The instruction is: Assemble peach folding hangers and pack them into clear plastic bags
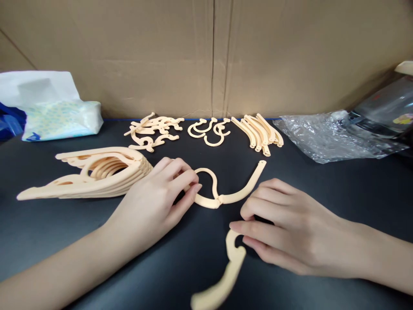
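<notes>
- While the left hand pinches the joined piece between the hands, seemingly steadying it, the right hand grips a curved part by one end (the other blurs).
- Behind, hooks and slats lie grouped, presumably keeping kinds apart.

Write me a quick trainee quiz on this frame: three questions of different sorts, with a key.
1. Which hand grips the curled piece?
2. True or false: the stacked hangers lie left of the joined piece.
3. What lies just right of the hooks?
A) tissue pack
B) curved bars
C) stacked hangers

Key:
1. The right hand.
2. True.
3. B.
</notes>
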`<state>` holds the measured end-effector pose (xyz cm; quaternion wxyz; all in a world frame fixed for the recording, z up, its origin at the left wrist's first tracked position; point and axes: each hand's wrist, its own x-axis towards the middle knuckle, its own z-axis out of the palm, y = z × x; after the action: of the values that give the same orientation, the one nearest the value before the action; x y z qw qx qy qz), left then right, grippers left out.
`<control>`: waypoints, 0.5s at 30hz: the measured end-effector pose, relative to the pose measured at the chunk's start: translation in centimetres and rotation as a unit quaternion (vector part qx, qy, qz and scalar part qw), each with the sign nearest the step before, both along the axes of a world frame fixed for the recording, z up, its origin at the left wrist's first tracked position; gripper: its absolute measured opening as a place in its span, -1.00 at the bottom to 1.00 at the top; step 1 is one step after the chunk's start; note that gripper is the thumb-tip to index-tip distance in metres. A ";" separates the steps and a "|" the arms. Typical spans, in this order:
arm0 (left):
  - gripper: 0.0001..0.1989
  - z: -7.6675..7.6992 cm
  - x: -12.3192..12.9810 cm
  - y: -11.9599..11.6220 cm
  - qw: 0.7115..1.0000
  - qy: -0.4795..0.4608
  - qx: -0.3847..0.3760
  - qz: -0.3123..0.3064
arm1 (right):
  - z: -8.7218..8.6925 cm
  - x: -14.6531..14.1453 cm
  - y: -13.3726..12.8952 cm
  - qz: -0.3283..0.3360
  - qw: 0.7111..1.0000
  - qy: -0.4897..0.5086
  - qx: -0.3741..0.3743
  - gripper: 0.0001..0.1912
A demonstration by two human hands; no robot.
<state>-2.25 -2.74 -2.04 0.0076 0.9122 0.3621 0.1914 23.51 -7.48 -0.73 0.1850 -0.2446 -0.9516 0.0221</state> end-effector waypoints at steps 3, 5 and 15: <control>-0.83 0.1 -0.1 0.2 1.000 -0.005 0.008 0.006 | 0.4 0.2 0.2 0.002 0.999 -0.002 -0.044 -0.77; -0.84 0.1 0.0 0.3 1.000 -0.020 0.003 0.011 | 0.5 0.5 0.4 0.006 0.998 -0.008 -0.068 -0.70; -0.82 -0.3 -0.5 0.6 0.991 -0.099 -0.076 0.041 | 2.3 1.6 1.0 -0.023 0.997 -0.009 -0.071 -0.77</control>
<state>-2.71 -2.19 -2.37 0.1047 0.8699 0.4103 0.2528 25.10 -6.45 1.57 0.1586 -0.2792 -0.9434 0.0831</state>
